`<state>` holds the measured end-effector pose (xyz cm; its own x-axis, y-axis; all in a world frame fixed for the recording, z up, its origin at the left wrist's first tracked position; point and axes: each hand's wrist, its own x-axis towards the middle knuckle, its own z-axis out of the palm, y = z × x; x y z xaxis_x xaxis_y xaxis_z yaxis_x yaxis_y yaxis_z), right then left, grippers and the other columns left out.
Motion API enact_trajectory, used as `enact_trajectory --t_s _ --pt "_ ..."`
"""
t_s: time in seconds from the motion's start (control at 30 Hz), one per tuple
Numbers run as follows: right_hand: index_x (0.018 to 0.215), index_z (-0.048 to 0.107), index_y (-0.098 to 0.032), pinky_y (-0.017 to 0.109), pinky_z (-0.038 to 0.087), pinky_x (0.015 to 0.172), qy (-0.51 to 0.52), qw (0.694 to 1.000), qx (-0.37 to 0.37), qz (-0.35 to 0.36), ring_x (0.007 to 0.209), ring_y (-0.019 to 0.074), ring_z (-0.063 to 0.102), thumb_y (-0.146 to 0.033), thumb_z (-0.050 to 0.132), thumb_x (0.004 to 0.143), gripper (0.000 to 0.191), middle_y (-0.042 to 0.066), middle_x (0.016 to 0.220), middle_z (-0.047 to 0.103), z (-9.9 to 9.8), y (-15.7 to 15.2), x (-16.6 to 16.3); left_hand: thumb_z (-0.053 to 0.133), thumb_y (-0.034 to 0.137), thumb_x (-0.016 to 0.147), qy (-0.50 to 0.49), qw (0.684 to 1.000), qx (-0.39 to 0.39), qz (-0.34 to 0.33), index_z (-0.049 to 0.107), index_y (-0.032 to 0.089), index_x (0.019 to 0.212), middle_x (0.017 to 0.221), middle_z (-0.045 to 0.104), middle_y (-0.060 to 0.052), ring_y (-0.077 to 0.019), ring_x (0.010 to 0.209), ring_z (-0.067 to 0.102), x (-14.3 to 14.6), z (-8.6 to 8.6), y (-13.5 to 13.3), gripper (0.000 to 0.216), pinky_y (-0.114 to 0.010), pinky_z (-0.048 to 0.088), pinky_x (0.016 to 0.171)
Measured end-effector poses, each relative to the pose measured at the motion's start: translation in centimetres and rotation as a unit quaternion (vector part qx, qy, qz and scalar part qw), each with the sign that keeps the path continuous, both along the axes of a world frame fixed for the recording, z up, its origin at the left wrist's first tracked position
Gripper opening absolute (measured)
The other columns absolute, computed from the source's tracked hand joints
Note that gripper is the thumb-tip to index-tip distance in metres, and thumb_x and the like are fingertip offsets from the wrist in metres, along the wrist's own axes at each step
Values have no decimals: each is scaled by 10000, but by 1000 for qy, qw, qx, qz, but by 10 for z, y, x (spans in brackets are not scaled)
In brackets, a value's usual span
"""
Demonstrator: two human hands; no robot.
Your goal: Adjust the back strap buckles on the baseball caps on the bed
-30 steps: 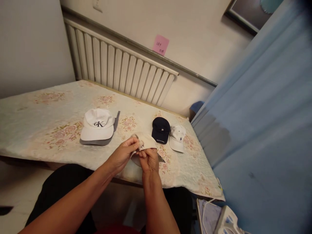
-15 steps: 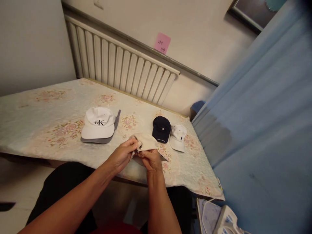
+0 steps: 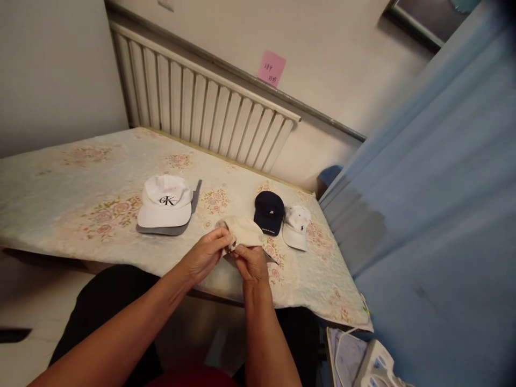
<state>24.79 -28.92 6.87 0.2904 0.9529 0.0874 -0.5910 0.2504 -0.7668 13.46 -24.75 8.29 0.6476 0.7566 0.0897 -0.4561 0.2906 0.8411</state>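
Between my hands, over the front of the bed, is a beige cap with its back strap toward me. My left hand pinches the strap's left side, fingers closed. Closed on the strap's other side is my right hand, beside a small dark metal buckle. The brim pokes out beyond my right hand, mostly hidden. A white cap with black letters lies to the left, on top of a grey cap. Right of the beige cap sit a navy cap and a white cap with a small dark emblem.
The caps lie on a flowered bedspread. Behind it stand a radiator and a wall with a pink note. A blue curtain hangs at the right. A white device with a cord rests at the lower right.
My right thumb has shifted up beside the buckle, and both hands stay on the beige cap's strap. The view has moved slightly. The other caps lie as before.
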Motion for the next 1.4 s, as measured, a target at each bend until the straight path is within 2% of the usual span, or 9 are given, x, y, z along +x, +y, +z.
enact_trajectory --t_s 0.2,0.37,0.5,0.8,0.97,1.2,1.4 --pt "925 658 -175 219 423 521 15 1000 7 7 514 82 489 -110 723 546 390 -37 673 647 -3 2 -2 613 229 773 8 1000 -10 -1 531 171 681 636 539 22 -113 630 486 -3 -3 2 136 -245 349 614" --pt "877 662 -174 238 482 610 13 1000 -13 -5 615 116 574 -147 744 526 362 -12 674 672 -5 3 -6 573 179 736 34 999 5 5 500 174 657 617 510 31 -104 595 446 -6 -5 3 107 -241 303 564" --pt "850 666 -181 256 509 655 4 1000 -11 0 617 123 597 -158 747 550 312 -19 649 671 -6 3 -8 566 168 721 61 997 35 24 481 178 633 599 483 37 -100 572 419 -6 -6 4 122 -245 273 542" --pt "968 657 -193 292 518 751 19 1000 3 12 734 151 640 -161 776 554 432 2 795 713 -9 5 -12 548 162 677 105 990 68 57 419 191 595 548 399 58 -98 529 360 -8 -9 6 156 -254 231 525" --pt "950 665 -187 298 521 734 27 1000 -5 14 739 156 640 -159 773 568 398 20 848 719 -12 6 -14 558 174 680 123 987 71 77 380 197 578 537 368 63 -94 522 320 -8 -7 4 206 -257 205 514" --pt "913 675 -185 319 521 772 34 999 -13 3 755 167 650 -153 777 555 374 8 759 707 -15 8 -14 588 224 713 121 986 87 71 411 193 603 568 382 59 -100 549 337 -11 -12 6 210 -251 223 534" --pt "960 666 -197 342 533 753 25 1000 -15 4 764 178 649 -169 784 559 419 28 847 721 -14 8 -14 573 217 708 130 985 97 65 405 195 597 568 386 59 -102 552 343 -12 -12 8 203 -255 231 543"
